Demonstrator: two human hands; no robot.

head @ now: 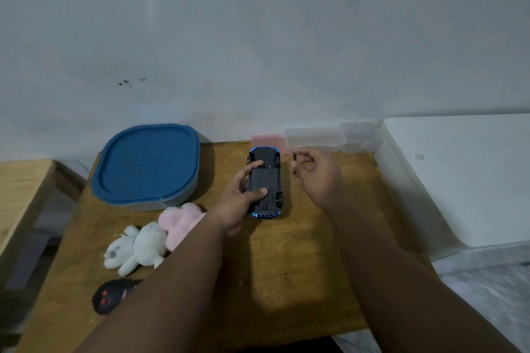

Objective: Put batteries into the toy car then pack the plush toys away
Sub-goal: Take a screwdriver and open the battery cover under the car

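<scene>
- Table (301,266): bare wood across the near-right part. A lidded box (149,163) fills the far-left corner, and clear cases (329,137) sit at the far-right corner.
- Left edge: white plush (137,249) and pink plush (180,221) touching; remote (110,295) nearer the front edge.
- Car (265,178): upside down, lengthwise, near the middle of the far edge.
- Left hand (238,203): grips the car, thumb and a finger on its underside.
- Right hand (318,178): just right of the car, apart from it, pinching a screwdriver (294,172) with its tip down.
</scene>
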